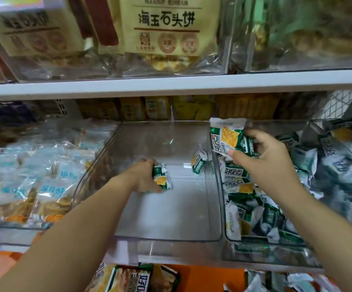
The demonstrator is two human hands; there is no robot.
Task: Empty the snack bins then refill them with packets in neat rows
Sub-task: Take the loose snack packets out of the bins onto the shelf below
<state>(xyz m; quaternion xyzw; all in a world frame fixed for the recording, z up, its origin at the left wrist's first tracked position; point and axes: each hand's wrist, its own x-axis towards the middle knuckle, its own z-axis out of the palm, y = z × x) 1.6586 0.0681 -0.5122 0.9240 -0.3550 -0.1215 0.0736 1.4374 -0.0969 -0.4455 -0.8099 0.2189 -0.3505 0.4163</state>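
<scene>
A clear plastic snack bin [166,207] sits on the shelf in the middle, almost bare inside. My left hand [143,175] reaches into it and grips a green-and-white cracker packet [162,179] near the bin floor. One more packet [199,162] leans against the bin's right wall. My right hand [263,153] is raised over the neighbouring bin [261,239] on the right and pinches a few of the same packets [226,134]. That right bin is heaped with loose green-and-white packets.
A bin of pale blue snack bags [34,186] stands to the left. The white shelf board [170,85] above carries large biscuit bags [166,28]. Yellow boxes [149,108] line the back. More packets [137,279] lie on the orange shelf below.
</scene>
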